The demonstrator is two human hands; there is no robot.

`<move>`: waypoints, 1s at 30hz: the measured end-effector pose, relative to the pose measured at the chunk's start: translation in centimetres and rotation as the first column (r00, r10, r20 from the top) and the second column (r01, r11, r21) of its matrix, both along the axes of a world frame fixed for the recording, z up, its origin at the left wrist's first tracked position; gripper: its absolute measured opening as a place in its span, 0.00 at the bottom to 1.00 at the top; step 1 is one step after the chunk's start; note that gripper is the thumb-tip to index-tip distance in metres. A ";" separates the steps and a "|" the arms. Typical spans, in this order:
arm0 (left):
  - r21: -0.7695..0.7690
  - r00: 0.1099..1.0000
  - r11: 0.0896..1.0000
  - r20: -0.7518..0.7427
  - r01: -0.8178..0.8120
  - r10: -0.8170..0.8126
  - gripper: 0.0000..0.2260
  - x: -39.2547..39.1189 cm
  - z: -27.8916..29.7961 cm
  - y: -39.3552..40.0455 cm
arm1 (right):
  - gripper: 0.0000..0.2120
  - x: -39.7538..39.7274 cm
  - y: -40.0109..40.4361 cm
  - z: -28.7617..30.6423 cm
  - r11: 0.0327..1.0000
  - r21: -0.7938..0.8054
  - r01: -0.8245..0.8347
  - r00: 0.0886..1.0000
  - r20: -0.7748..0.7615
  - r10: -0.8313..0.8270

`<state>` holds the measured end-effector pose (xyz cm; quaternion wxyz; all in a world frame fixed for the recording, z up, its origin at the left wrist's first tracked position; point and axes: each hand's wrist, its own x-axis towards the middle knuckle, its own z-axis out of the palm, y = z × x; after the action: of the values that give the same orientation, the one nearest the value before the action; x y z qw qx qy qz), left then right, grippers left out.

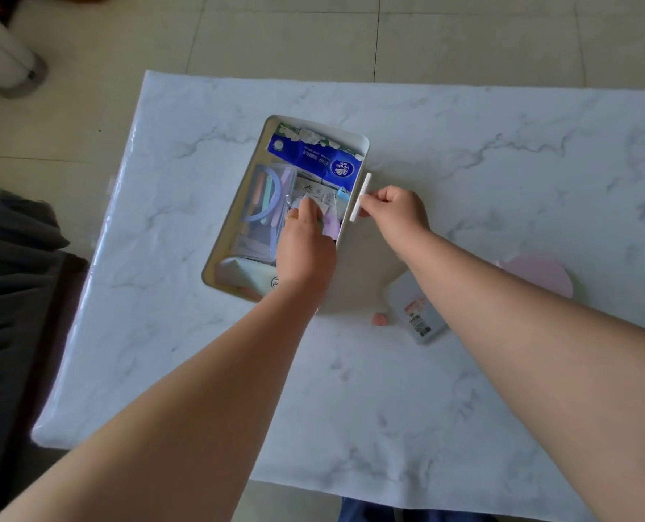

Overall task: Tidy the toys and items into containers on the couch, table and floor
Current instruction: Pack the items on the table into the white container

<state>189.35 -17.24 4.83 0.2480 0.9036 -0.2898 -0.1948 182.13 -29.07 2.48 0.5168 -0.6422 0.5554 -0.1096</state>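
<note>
On the marble-patterned table (pixel 464 371), one small clear bottle (pixel 417 314) is lying near the front, partly hidden under the right forearm; its label cannot be read. One pink round thing (pixel 539 275) beside it is also half covered. Further on, one white container (pixel 364 152) is seen, with its near end hidden by the left arm. The left hand (pixel 306 244) is placed inside it, fingers bent onto small packets (pixel 323 197), but a grip cannot be told. One clear case of coloured sticks (pixel 264 205) and one blue tissue pack (pixel 313 160) are lying there. A white handle (pixel 360 197) on the container's side is pinched by the right hand (pixel 392 212).
</note>
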 end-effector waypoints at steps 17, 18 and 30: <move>0.282 0.904 0.861 -0.079 0.424 -0.420 0.14 -7.4 -5.5 1.4 | 0.21 -9.3 -0.3 -4.5 0.865 0.039 -0.499 0.720 -0.536 0.440; 0.314 0.918 0.862 -0.123 0.397 -0.378 0.15 -8.1 -6.3 1.6 | 0.24 -9.8 -0.3 -4.6 0.821 0.063 -0.567 0.660 -0.563 0.498; 0.342 0.973 0.916 -0.170 0.207 -0.156 0.05 -11.6 -9.1 2.1 | 0.14 -11.4 -1.4 -5.9 0.730 -0.027 -0.682 0.631 -0.526 0.570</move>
<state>177.72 -15.17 -4.31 0.0798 0.8869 -0.3143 -0.3290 170.75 -30.43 -3.40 0.2905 -0.8550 0.3899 0.1804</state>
